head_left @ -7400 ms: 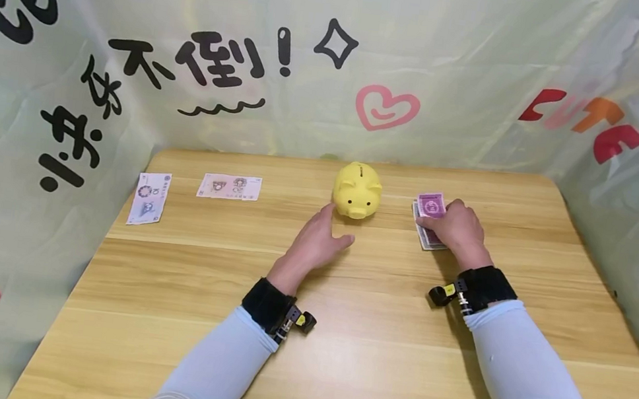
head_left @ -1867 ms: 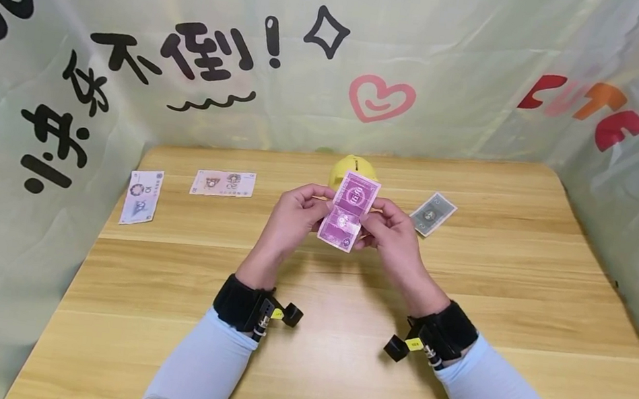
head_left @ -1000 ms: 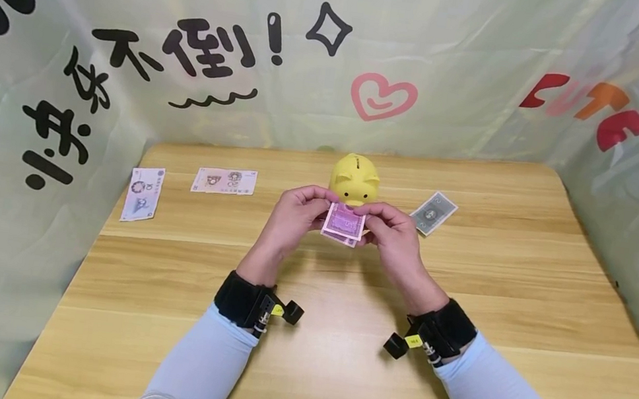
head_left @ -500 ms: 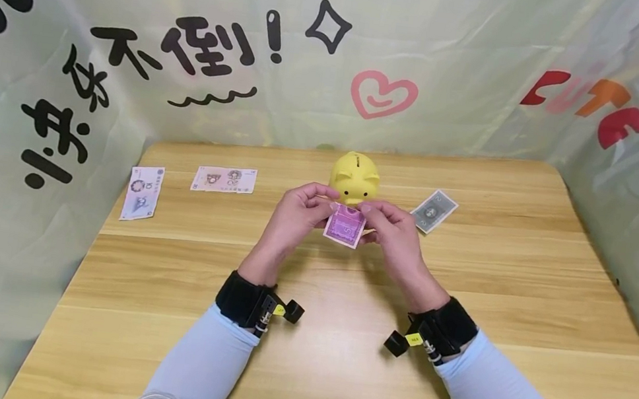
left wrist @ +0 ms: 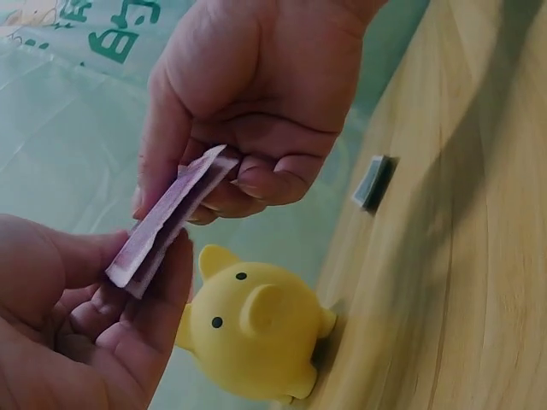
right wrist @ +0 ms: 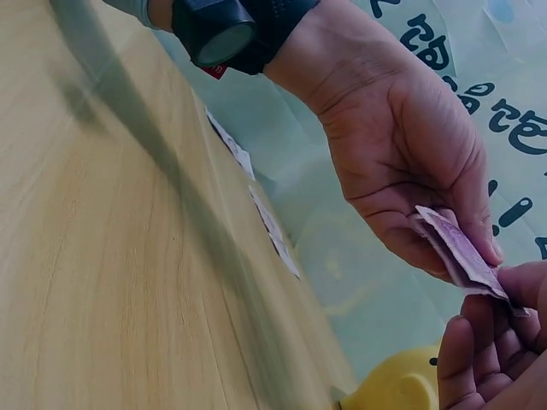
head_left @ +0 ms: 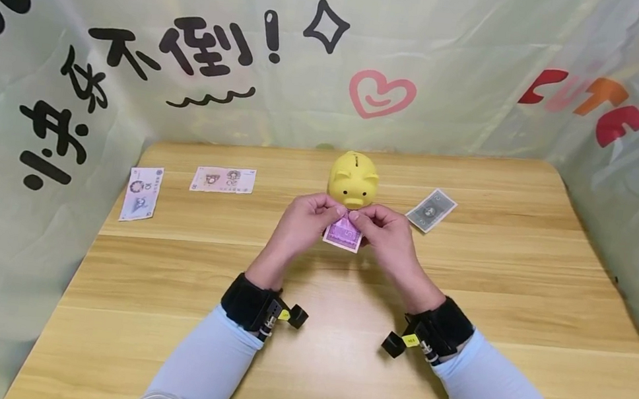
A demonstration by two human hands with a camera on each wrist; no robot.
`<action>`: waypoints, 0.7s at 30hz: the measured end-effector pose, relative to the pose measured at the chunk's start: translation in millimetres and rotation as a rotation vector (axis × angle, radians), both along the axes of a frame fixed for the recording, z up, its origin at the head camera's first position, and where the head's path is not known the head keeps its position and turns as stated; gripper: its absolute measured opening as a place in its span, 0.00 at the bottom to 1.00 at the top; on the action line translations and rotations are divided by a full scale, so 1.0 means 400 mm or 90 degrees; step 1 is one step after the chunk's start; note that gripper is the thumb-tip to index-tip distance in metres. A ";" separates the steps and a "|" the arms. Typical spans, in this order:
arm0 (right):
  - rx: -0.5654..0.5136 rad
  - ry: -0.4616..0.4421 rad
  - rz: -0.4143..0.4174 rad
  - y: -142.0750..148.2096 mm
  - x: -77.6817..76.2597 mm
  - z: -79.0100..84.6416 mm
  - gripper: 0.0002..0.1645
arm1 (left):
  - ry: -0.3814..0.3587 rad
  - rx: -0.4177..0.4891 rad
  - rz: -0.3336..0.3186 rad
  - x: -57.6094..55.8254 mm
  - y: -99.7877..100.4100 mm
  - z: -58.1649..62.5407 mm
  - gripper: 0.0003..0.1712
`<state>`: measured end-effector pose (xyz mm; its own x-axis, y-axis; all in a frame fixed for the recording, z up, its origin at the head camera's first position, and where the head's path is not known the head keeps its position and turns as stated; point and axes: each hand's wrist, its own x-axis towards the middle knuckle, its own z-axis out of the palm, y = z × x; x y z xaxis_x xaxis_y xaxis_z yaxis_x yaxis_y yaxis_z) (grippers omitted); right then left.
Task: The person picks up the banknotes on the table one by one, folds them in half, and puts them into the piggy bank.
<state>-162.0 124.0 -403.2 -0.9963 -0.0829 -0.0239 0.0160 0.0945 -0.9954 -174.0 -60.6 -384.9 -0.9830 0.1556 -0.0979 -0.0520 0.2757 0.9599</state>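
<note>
A purple banknote (head_left: 342, 235), folded over on itself, is held in the air between both hands. My left hand (head_left: 301, 224) pinches its left side with thumb and fingers, and my right hand (head_left: 389, 238) pinches the right side. In the left wrist view the two layers of the folded banknote (left wrist: 167, 222) stand slightly apart at the open edge. Just beyond the hands stands a yellow piggy bank (head_left: 354, 178), facing me, with a slot on its top. The thumbs meet close together at the fold.
On the wooden table (head_left: 334, 374), a grey-green banknote (head_left: 432, 211) lies right of the piggy bank. To the left lie a pinkish banknote (head_left: 223, 180) and a bluish banknote (head_left: 142, 194). A printed cloth (head_left: 460, 77) hangs behind the table.
The purple banknote, earlier picked off the stack at the right, was held unfolded by both hands, then folded over towards me. Since then the thumbs have drawn together along the fold.
</note>
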 end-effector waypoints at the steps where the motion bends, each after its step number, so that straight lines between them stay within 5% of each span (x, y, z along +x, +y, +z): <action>1: 0.001 -0.001 -0.002 -0.001 0.000 0.000 0.13 | -0.001 0.005 0.009 0.000 0.000 0.000 0.10; 14: -0.052 -0.036 0.027 -0.009 -0.001 -0.005 0.10 | 0.014 0.069 0.059 -0.003 -0.003 0.000 0.11; 21: -0.082 -0.040 -0.021 0.001 -0.006 -0.001 0.10 | -0.065 0.209 -0.003 -0.007 -0.006 0.005 0.13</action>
<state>-164.6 124.2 -403.6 -0.9954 -0.0572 -0.0773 0.0794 -0.0350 -0.9962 -176.9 -62.9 -383.1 -0.9699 0.1996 -0.1391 -0.1512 -0.0463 0.9874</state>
